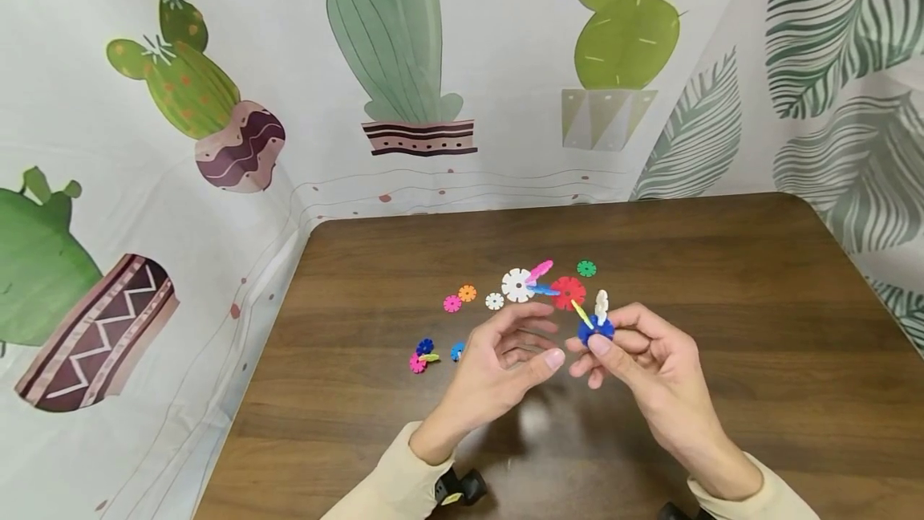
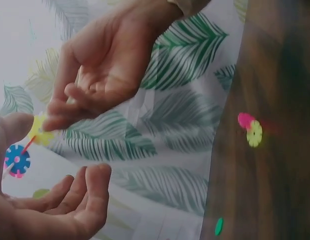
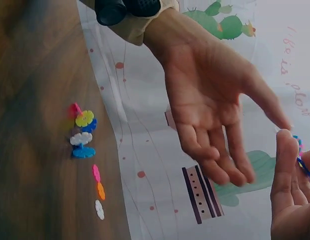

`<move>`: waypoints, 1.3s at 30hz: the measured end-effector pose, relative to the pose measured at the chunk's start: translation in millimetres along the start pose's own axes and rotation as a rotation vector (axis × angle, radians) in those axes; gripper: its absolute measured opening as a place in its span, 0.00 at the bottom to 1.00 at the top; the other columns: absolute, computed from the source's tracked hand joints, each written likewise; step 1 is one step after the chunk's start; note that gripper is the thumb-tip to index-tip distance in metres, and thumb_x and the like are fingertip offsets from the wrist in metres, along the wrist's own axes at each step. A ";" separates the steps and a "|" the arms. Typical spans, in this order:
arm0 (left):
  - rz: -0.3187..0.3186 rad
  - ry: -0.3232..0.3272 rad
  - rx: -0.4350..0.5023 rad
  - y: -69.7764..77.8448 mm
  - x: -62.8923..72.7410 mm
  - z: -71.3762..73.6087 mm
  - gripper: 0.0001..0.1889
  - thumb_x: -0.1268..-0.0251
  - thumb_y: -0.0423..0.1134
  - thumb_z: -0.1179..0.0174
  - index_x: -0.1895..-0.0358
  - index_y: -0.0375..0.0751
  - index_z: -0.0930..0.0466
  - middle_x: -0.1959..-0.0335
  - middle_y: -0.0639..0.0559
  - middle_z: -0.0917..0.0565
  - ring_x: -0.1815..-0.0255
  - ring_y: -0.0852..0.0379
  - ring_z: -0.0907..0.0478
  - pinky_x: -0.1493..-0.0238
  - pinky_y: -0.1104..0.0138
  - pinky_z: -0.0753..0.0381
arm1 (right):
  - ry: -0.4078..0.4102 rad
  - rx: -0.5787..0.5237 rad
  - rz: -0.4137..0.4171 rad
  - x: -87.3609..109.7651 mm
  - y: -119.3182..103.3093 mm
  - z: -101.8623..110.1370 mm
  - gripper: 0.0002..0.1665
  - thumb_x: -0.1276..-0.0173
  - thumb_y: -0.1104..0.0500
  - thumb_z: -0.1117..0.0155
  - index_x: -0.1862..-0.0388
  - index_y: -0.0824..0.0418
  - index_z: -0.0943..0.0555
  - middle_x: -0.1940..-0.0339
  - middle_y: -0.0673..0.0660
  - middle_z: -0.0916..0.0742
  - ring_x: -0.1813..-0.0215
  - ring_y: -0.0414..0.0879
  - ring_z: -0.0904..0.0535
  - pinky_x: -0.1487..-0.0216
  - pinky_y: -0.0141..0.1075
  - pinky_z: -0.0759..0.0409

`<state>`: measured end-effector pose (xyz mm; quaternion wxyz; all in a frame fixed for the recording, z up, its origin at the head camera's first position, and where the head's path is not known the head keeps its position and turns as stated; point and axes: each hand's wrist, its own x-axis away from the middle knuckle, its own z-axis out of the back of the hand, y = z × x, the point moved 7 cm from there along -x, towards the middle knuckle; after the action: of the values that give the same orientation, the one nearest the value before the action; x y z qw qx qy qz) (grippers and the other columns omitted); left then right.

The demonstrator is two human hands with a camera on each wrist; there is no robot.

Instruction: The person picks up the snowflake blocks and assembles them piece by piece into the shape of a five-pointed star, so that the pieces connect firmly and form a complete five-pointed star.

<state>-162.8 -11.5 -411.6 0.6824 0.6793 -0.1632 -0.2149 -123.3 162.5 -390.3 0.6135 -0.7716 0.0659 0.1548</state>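
Note:
My right hand (image 1: 664, 367) pinches a blue notched plastic disc (image 1: 588, 337) between thumb and fingers. A yellow disc (image 1: 581, 314) and a white disc (image 1: 602, 305) stand up edgewise from it. Close by on the left, my left hand (image 1: 498, 367) holds nothing, its fingers loosely bent and its thumb near the blue disc. In the left wrist view, the held piece shows a blue disc (image 2: 17, 161) and a yellow one (image 2: 41, 131) with a red edge between. Only part of the piece shows at the right edge of the right wrist view.
Beyond the hands, joined discs include a large white one (image 1: 516, 286) and a red one (image 1: 568, 293). Loose pink (image 1: 451, 303), orange (image 1: 468, 293), small white (image 1: 494, 301) and green (image 1: 586, 268) discs lie around. A pink-and-blue cluster (image 1: 419, 363) sits left; another blue disc (image 1: 456, 352) is partly hidden.

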 end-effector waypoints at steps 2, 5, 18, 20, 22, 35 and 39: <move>-0.024 -0.001 0.012 3.1 -1.3 -4.7 0.27 0.27 0.50 0.30 0.30 0.44 0.22 0.37 0.40 0.14 0.42 0.63 0.14 0.39 0.66 0.12 | -0.005 -0.040 0.028 0.5 -0.2 -3.7 0.15 0.25 0.82 0.47 0.55 0.65 0.23 0.61 0.56 0.04 0.67 0.45 0.08 0.70 0.38 0.13; -0.059 0.023 0.063 7.9 -3.8 -11.4 0.27 0.26 0.50 0.31 0.33 0.37 0.20 0.37 0.34 0.15 0.42 0.66 0.14 0.39 0.68 0.13 | -0.016 -0.063 0.025 1.7 3.9 -9.6 0.15 0.25 0.82 0.46 0.57 0.63 0.24 0.64 0.55 0.04 0.68 0.45 0.08 0.71 0.38 0.13; -0.048 0.070 0.240 6.5 -6.4 -20.9 0.21 0.27 0.42 0.29 0.40 0.31 0.16 0.46 0.23 0.16 0.57 0.64 0.15 0.54 0.75 0.13 | -0.074 -0.025 -0.107 7.0 24.5 -21.5 0.08 0.23 0.76 0.41 0.59 0.67 0.27 0.62 0.51 0.04 0.63 0.45 0.06 0.68 0.39 0.11; -0.055 0.081 0.229 7.1 -7.0 -19.2 0.20 0.27 0.41 0.29 0.41 0.31 0.15 0.46 0.22 0.15 0.56 0.64 0.15 0.52 0.75 0.13 | -0.082 -0.019 -0.113 7.2 24.8 -22.3 0.09 0.24 0.77 0.40 0.57 0.64 0.24 0.63 0.52 0.05 0.63 0.44 0.07 0.66 0.39 0.11; -0.062 0.100 0.218 8.3 -7.5 -16.4 0.18 0.28 0.38 0.29 0.42 0.29 0.15 0.44 0.23 0.15 0.54 0.64 0.14 0.49 0.74 0.13 | -0.095 -0.016 -0.121 7.4 25.2 -23.3 0.10 0.24 0.76 0.40 0.53 0.63 0.22 0.63 0.52 0.05 0.63 0.44 0.07 0.65 0.38 0.11; -0.063 0.237 0.183 13.4 -5.9 13.2 0.17 0.32 0.32 0.28 0.42 0.32 0.15 0.44 0.37 0.11 0.50 0.61 0.12 0.45 0.72 0.12 | -0.039 0.061 -0.106 -2.3 23.2 0.4 0.13 0.23 0.76 0.40 0.44 0.67 0.21 0.54 0.52 0.05 0.64 0.44 0.07 0.68 0.38 0.12; -0.045 0.299 0.177 12.1 -2.8 25.8 0.19 0.33 0.32 0.27 0.42 0.32 0.14 0.47 0.50 0.08 0.48 0.58 0.12 0.45 0.71 0.12 | 0.023 0.128 -0.103 -14.7 21.4 22.4 0.11 0.23 0.73 0.38 0.45 0.66 0.19 0.55 0.54 0.05 0.65 0.43 0.08 0.70 0.37 0.13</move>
<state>-177.6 -32.4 -398.7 0.6318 0.7645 -0.0632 -0.1115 -147.0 177.8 -409.9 0.6678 -0.7350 0.0429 0.1098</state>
